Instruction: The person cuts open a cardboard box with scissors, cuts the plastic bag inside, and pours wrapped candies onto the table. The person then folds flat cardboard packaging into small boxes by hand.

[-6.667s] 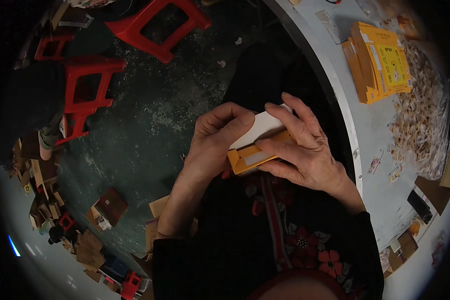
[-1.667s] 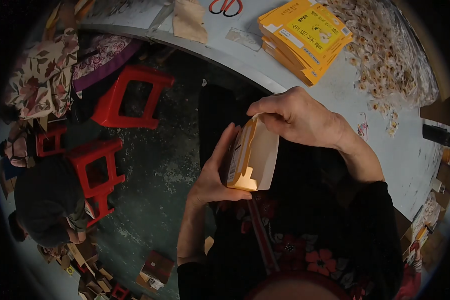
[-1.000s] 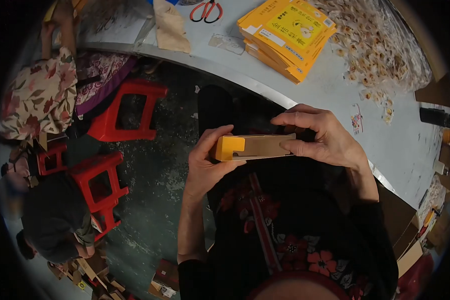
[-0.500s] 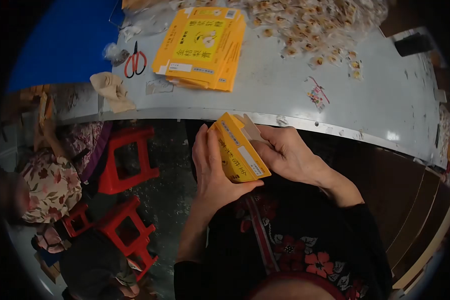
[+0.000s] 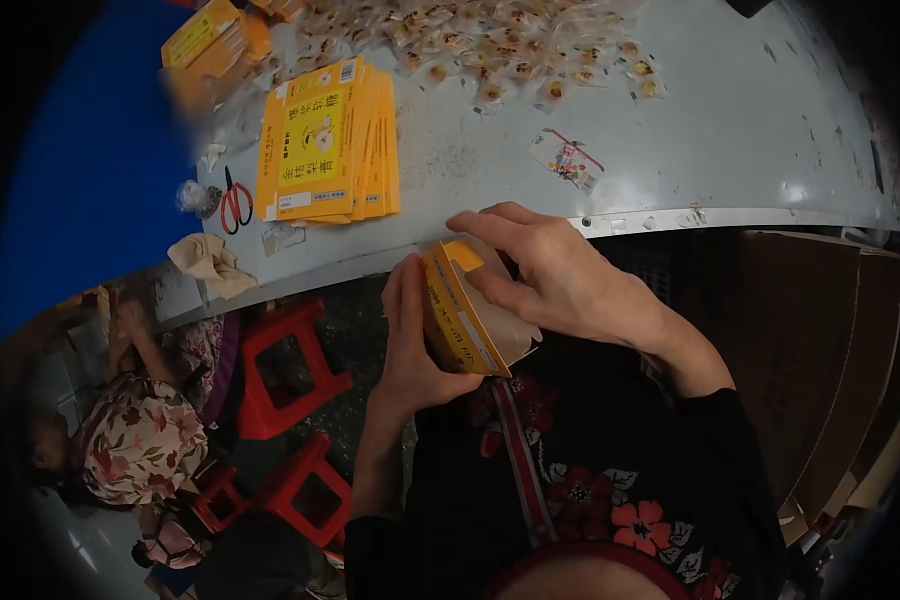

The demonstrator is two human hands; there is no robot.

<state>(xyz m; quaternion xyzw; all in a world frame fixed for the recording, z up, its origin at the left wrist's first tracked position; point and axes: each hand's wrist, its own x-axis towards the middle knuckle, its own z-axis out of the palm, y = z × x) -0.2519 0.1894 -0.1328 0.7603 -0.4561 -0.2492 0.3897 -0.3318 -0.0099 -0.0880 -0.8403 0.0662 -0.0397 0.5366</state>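
My left hand [image 5: 402, 355] is wrapped round a yellow carton [image 5: 462, 318], held tilted just in front of the table edge. Its side facing right stands open, showing the pale inside and a flap. Over that opening is my right hand [image 5: 585, 275], fingers stretched and apart, with the lower ones touching the carton's flap. A stack of flat yellow cartons [image 5: 315, 140] with printed characters lies on the table [image 5: 690, 150] ahead and to the left.
Small wrapped sweets [image 5: 510, 50] are heaped at the back. Red-handled scissors [image 5: 236, 205], a beige cloth [image 5: 210, 262] and a printed wrapper [image 5: 568, 160] lie on the table. Red stools [image 5: 280, 370] and a person in a floral top [image 5: 145, 440] are left; a brown cardboard box [image 5: 760, 340] is right.
My right hand has let go of the flap and spread its fingers over the carton's open side. The carton has turned, showing more of its inside. The view has shifted right.
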